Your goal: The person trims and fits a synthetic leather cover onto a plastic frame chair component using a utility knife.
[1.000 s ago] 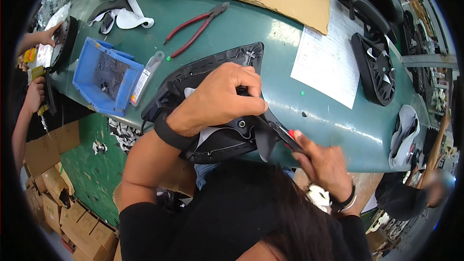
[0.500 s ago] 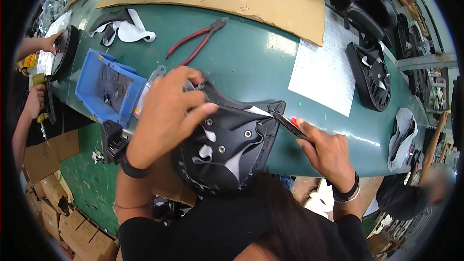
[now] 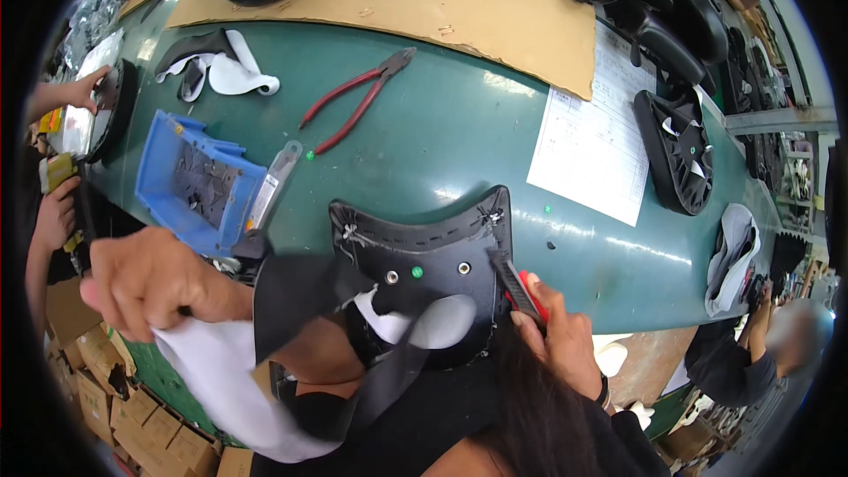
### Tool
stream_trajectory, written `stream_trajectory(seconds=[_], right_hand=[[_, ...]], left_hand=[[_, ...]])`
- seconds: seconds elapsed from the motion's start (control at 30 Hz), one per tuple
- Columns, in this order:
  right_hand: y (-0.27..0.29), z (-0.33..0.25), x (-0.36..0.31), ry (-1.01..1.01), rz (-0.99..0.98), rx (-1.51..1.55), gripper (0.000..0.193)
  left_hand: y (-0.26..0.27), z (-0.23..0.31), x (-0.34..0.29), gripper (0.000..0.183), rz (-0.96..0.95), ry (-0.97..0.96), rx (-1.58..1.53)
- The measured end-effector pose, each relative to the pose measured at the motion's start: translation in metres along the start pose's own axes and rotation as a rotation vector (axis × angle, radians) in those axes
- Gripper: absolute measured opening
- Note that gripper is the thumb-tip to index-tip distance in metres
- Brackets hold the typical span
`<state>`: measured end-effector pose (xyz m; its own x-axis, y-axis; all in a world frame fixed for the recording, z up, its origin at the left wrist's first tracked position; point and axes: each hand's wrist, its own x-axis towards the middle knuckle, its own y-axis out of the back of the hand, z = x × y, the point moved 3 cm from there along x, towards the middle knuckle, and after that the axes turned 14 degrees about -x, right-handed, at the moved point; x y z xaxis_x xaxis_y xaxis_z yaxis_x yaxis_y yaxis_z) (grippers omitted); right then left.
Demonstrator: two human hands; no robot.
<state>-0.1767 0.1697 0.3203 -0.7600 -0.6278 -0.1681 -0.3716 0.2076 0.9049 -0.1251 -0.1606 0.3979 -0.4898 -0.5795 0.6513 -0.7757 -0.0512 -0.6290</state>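
A black padded panel lies at the green table's near edge, within easy reach. The right hand grips a cutter at its right rim; the left hand clenches fabric out leftward, I'd guess clear of the cutter.

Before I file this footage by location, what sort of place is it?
Probably an upholstery workshop or small factory. What suggests it: a black covered panel with metal inserts, red-handled pliers lying on a green worktable, and cardboard boxes at the lower left.
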Motion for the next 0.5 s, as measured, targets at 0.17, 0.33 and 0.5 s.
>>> stream_trajectory(seconds=[0.17,0.33,0.5], right_hand=[[-0.013,0.03,0.01,-0.236,0.018,0.386,0.037],[-0.001,0.02,0.061,0.004,0.07,0.384,0.027],[0.034,0.053,0.084,-0.163,0.315,0.783,0.02]], left_hand=[[0.02,0.027,-0.081,0.022,0.9,0.704,2.006],[0.044,0.024,-0.122,0.04,1.15,1.072,1.632],[0.097,0.005,-0.026,0.025,1.134,0.127,1.259]])
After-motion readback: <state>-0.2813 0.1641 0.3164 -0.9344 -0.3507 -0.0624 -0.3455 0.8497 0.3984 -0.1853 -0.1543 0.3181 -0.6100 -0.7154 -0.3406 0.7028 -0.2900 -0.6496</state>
